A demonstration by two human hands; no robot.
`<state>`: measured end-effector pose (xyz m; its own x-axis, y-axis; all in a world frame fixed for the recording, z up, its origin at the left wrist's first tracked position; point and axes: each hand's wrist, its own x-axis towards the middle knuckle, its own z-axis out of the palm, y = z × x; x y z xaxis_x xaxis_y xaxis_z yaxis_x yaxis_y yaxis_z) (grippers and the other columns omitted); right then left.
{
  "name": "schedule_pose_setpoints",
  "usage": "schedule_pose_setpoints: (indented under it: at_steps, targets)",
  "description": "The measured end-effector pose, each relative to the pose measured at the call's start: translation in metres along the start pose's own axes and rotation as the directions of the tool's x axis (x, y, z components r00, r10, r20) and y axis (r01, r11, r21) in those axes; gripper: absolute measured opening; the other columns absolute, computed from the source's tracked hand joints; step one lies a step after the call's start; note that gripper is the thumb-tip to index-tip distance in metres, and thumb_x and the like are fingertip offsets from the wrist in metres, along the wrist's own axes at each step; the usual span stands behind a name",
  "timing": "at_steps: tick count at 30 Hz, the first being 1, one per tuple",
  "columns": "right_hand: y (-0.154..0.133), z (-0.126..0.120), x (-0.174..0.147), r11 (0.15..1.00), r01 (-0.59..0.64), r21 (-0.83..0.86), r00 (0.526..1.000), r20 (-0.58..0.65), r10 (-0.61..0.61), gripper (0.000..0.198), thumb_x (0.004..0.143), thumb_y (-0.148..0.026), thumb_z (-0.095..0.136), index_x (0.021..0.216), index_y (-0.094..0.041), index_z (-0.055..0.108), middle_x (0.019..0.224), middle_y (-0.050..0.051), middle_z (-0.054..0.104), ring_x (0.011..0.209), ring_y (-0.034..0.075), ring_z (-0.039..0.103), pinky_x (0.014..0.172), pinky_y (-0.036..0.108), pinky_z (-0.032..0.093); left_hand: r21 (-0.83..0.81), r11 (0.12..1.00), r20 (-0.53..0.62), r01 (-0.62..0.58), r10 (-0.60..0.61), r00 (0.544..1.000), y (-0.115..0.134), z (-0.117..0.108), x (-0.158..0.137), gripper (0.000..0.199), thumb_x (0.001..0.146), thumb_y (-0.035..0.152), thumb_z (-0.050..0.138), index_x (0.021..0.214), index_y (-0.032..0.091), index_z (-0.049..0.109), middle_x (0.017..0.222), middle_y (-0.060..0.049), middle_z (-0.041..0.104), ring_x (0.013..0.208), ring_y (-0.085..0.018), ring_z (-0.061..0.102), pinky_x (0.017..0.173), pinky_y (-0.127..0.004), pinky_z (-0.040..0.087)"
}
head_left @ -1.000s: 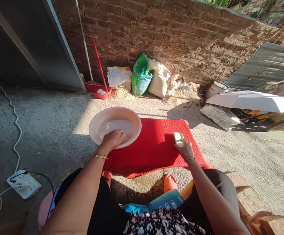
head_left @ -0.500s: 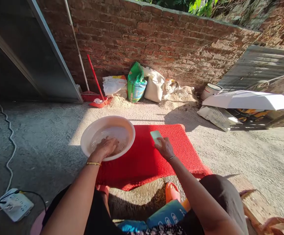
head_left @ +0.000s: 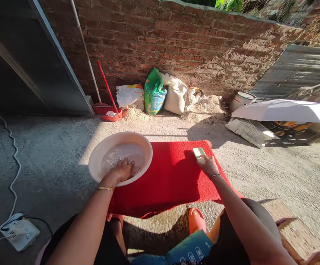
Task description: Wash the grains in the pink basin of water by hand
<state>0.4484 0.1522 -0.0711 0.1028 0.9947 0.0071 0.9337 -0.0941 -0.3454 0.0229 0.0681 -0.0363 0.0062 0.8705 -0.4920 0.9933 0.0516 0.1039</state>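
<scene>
One pale-green block [head_left: 199,151], pinched in your right hand [head_left: 209,166], pointed lengthwise forward-left; your left hand [head_left: 121,171], inside the basin [head_left: 95,159], had unclear grip.

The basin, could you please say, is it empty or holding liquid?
Holding liquid: ripples glint near the left hand inside the basin.

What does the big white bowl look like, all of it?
The bowl is round, wide and whitish, plastic-looking, with a smooth rim. It sits upright at the left end of the red cloth. Inside is shallow-looking water. The left hand reaches in; whether it touches the bottom, I can't tell.
</scene>
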Motion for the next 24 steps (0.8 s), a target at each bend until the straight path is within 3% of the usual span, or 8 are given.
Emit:
schedule_pose_setpoints:
  at_steps: [3,5,7,10,13,16,20,24]
  targets:
    - [0.028,-0.015,0.011,0.976,-0.215,-0.031,0.974,-0.085,0.211,0.046,0.079,-0.039,0.062,0.118,-0.015,0.066,0.097,0.012,0.057,0.091,0.025,0.058,0.082,0.038,0.046,-0.001,1.000,0.015,0.013,-0.013,1.000,0.000,0.001,-0.001,0.061,0.089,0.041,0.046,0.147,0.025,0.040,0.156,-0.018,0.028,0.139,-0.045,0.031,0.104,-0.057,0.037]
    - [0.022,-0.015,0.014,0.971,-0.239,-0.002,0.964,-0.123,0.237,0.047,0.080,-0.041,0.060,0.119,-0.015,0.066,0.098,0.012,0.058,0.090,0.025,0.059,0.081,0.038,0.046,-0.013,1.000,-0.001,0.003,-0.003,1.000,0.001,0.001,-0.001,0.058,0.088,0.042,0.047,0.144,0.025,0.044,0.151,-0.018,0.035,0.135,-0.044,0.036,0.102,-0.056,0.038]
    - [-0.006,-0.005,0.014,0.993,-0.104,0.050,0.987,-0.117,0.109,0.046,0.081,-0.039,0.059,0.120,-0.017,0.065,0.099,0.011,0.058,0.093,0.024,0.059,0.083,0.036,0.046,-0.035,0.999,-0.015,0.001,-0.002,1.000,0.002,0.000,-0.002,0.056,0.088,0.042,0.047,0.142,0.024,0.047,0.146,-0.020,0.040,0.132,-0.045,0.040,0.099,-0.058,0.039]
    - [-0.076,0.023,0.008,0.978,0.155,0.137,0.988,-0.037,-0.152,0.043,0.081,-0.036,0.061,0.121,-0.018,0.064,0.104,0.011,0.057,0.096,0.022,0.058,0.085,0.033,0.045,-0.042,0.999,-0.011,0.010,-0.010,1.000,0.003,-0.002,-0.005,0.056,0.089,0.037,0.046,0.143,0.024,0.046,0.145,-0.021,0.041,0.131,-0.045,0.041,0.098,-0.061,0.040]
    - [-0.146,0.050,0.001,0.935,0.304,0.184,0.945,0.062,-0.320,0.044,0.082,-0.035,0.063,0.123,-0.021,0.063,0.114,0.011,0.054,0.094,0.019,0.058,0.084,0.031,0.045,-0.020,1.000,0.009,0.015,-0.014,1.000,0.005,-0.004,-0.007,0.058,0.089,0.035,0.045,0.146,0.025,0.043,0.153,-0.020,0.031,0.136,-0.047,0.034,0.100,-0.062,0.037]
    - [-0.185,0.065,0.003,0.888,0.430,0.160,0.886,0.112,-0.450,0.044,0.083,-0.035,0.065,0.125,-0.025,0.062,0.117,0.010,0.054,0.099,0.020,0.056,0.086,0.031,0.045,-0.008,1.000,0.016,0.019,-0.019,1.000,0.003,-0.003,-0.006,0.059,0.090,0.035,0.044,0.147,0.024,0.040,0.155,-0.019,0.030,0.139,-0.047,0.030,0.102,-0.061,0.038]
    - [-0.174,0.065,0.026,0.881,0.457,0.122,0.870,0.143,-0.471,0.042,0.084,-0.034,0.064,0.125,-0.026,0.063,0.115,0.009,0.055,0.102,0.020,0.056,0.087,0.031,0.044,0.005,1.000,-0.003,0.009,-0.009,1.000,-0.001,0.002,-0.002,0.056,0.089,0.034,0.046,0.143,0.022,0.046,0.153,-0.020,0.033,0.135,-0.045,0.038,0.101,-0.058,0.040]
    - [-0.115,0.045,0.060,0.941,0.330,0.075,0.937,0.096,-0.336,0.043,0.083,-0.030,0.064,0.125,-0.023,0.064,0.114,0.009,0.057,0.093,0.018,0.058,0.085,0.029,0.043,0.013,1.000,-0.005,0.005,-0.005,1.000,-0.004,0.004,0.001,0.062,0.089,0.040,0.049,0.147,0.023,0.040,0.158,-0.019,0.024,0.140,-0.047,0.027,0.103,-0.058,0.038]
